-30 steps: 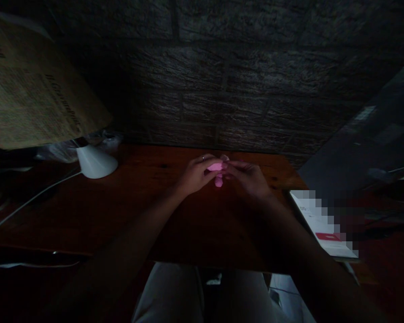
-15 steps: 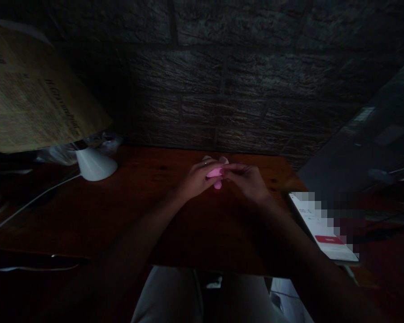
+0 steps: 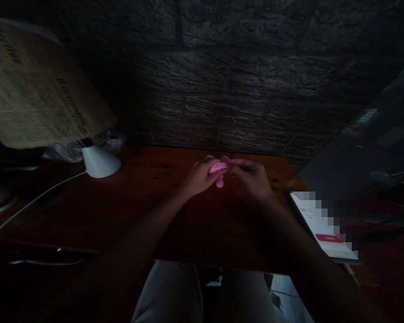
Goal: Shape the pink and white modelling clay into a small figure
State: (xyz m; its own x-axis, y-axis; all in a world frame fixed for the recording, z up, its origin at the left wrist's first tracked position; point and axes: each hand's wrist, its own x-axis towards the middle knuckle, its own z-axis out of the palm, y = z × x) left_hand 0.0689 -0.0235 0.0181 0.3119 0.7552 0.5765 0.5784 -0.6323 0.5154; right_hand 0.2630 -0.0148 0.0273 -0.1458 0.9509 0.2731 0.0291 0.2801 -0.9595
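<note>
A small, bright pink object (image 3: 217, 168), smooth and soft-looking, is held above the wooden table. I cannot make out its exact kind in this dim light. My left hand (image 3: 201, 175) is closed round its left side, the thumb along the lower edge. At its right end, the fingertips of my right hand (image 3: 251, 175) are pinched together against it. Below the thumb a rounded pink piece (image 3: 220, 183) shows; whether it joins the held part is hidden. Pale bits (image 3: 224, 158) lie just behind the hands, too dark to name.
A white lamp base (image 3: 101, 162) with a newspaper-print shade (image 3: 50, 94) stands at the left, its cable (image 3: 33, 197) running forward. A lit tablet-like screen (image 3: 318, 229) lies at the table's right edge. A dark brick-patterned wall (image 3: 202, 76) closes off the back.
My right hand has shifted slightly right and up, and more of the pink object shows between the hands. The whole view has drifted a little.
</note>
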